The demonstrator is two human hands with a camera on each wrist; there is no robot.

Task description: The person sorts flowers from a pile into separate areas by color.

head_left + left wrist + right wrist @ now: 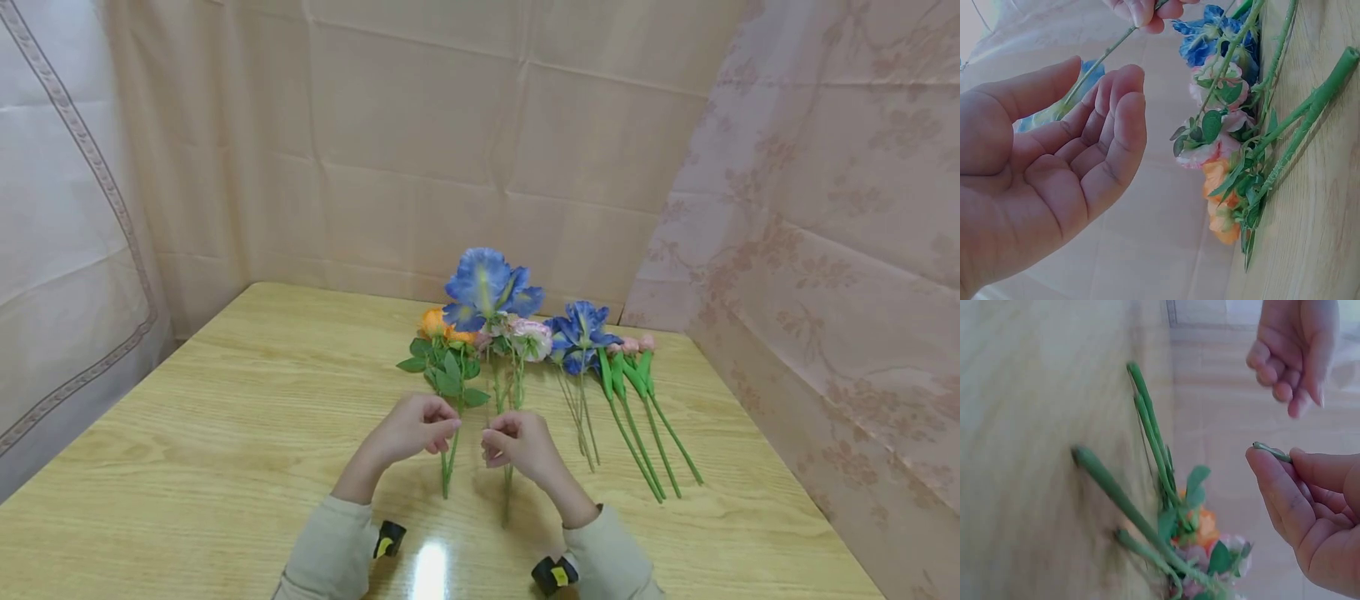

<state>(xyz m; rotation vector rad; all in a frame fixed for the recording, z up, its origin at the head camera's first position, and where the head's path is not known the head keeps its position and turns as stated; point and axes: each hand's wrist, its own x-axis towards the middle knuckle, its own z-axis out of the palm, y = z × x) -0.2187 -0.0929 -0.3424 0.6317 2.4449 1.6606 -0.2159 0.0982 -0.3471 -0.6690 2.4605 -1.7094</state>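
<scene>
A blue iris (483,287) stands raised above the table, its thin stem (1110,50) pinched between the thumb and fingers of my right hand (523,442). In the right wrist view, the stem's cut end (1272,452) pokes out at those fingertips. My left hand (414,431) hovers just to the left, fingers loosely bent and nothing in them. Below and behind the hands lie orange roses (435,323) with green leaves, and pale pink flowers (532,340) partly covered by the raised iris.
Further right on the wooden table (247,433) lie more blue irises (581,329) and several pink tulips (630,343) with thick green stems (637,442). A beige cloth (420,142) hangs behind the table, with a patterned cloth (840,292) along the right.
</scene>
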